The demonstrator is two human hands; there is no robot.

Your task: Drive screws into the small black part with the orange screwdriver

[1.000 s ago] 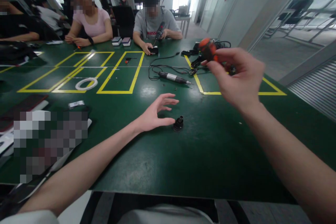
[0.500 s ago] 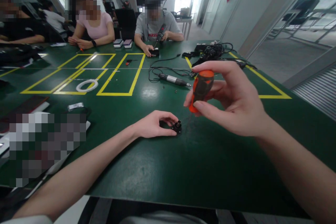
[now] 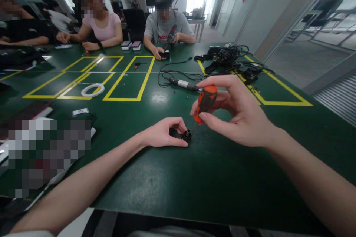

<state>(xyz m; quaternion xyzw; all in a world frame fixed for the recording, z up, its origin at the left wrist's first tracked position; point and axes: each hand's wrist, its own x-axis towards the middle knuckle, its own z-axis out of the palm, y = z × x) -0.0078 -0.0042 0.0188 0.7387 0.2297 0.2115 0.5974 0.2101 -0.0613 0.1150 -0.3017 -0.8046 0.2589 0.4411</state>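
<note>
Between the thumb and fingers of my left hand [image 3: 167, 132] is a small round black part [image 3: 187, 136] with a short metal tube standing on it, resting on the green table [image 3: 155, 181]. My right hand [image 3: 236, 113] grips a short orange and dark grey screwdriver [image 3: 206, 100], fingers round its handle and thumb at its lower collar. The thin shaft points down and left, its tip close beside the black part; whether they touch I cannot tell.
A black and silver electric screwdriver [image 3: 183, 84] lies beyond my hands, near a cable heap [image 3: 228, 59]. A white ring [image 3: 92, 89] sits at left. Across the table, a person [image 3: 169, 26] holds a tool; other people sit further left.
My right hand has moved down and left with the screwdriver, bringing its tip nearer the black part. That part has tilted a little in my left hand. A person at far left has spread their hands apart.
</note>
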